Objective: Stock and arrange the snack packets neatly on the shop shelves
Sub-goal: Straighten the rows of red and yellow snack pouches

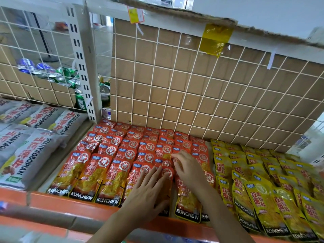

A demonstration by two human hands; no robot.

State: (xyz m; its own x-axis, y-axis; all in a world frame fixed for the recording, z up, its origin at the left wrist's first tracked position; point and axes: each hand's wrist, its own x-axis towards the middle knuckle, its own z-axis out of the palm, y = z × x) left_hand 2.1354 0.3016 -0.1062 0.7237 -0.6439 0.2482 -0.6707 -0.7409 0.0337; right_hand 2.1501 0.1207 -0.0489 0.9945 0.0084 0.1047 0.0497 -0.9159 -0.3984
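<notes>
Through the head camera, our left hand (149, 190) lies flat with straight fingers on a front-row red packet (166, 173). Just right of it, our right hand (190, 171) touches the neighbouring red packets (108, 165); its blurred fingers leave us unable to tell the grip. Yellow packets (259, 199) lie further right.

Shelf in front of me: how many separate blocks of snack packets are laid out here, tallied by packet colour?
Blocks of red packets: 1
Blocks of yellow packets: 1
Blocks of grey packets: 1
Total: 3 blocks
</notes>
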